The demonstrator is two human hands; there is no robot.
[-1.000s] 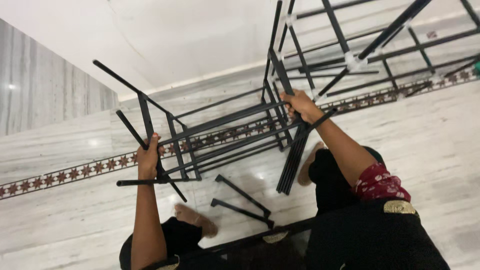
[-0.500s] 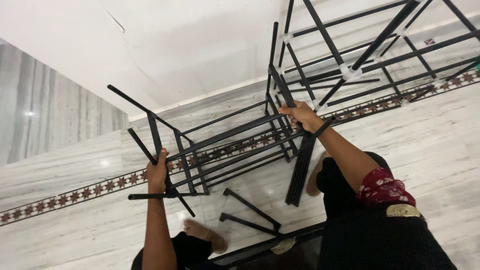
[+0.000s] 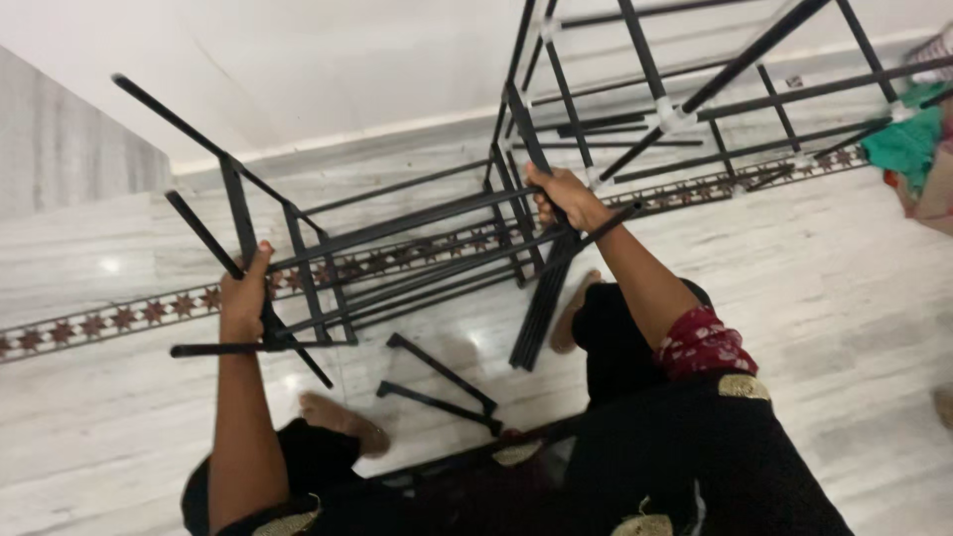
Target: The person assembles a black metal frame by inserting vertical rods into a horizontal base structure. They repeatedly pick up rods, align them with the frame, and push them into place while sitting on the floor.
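Marble floor (image 3: 844, 298): two loose black bars (image 3: 442, 382); left hand (image 3: 243, 293), right hand (image 3: 561, 194) each gripping one black metal frame (image 3: 397, 228).

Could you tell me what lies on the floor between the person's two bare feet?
In the head view, two loose black metal bars lie on the marble floor between the left foot and the right foot, below the held black frame.
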